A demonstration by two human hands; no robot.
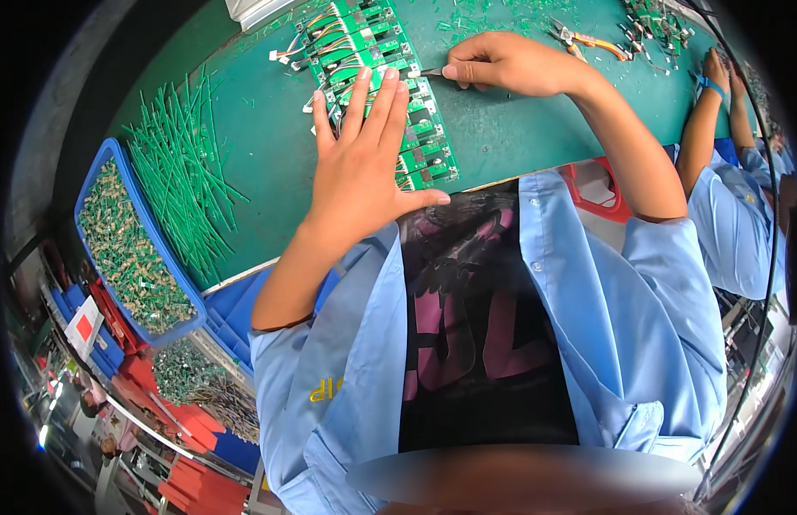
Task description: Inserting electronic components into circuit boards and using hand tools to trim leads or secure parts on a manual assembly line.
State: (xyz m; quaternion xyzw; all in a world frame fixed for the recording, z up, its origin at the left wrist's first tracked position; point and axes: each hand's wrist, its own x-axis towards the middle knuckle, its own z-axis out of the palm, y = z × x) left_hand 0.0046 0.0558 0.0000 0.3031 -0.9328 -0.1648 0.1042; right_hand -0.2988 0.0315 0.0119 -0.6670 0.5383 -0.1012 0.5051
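Note:
A long panel of green circuit boards [428,129] lies on the green work surface, with small wire leads and white connectors along its left side. My left hand [360,163] rests flat across the panel, fingers spread, and covers part of it. At the panel's right edge, my right hand [510,64] pinches a thin, slim tool [430,72] between thumb and fingers. Its tip reaches the board edge; the exact kind of tool is too small to make out.
Pliers with orange handles [591,43] lie beyond my right hand, near a heap of wired boards [660,30]. Green strips [179,154] are piled at left beside a blue bin [195,300] of small parts. Green scraps [484,19] litter the far surface. Another person's hand [716,73] is at right.

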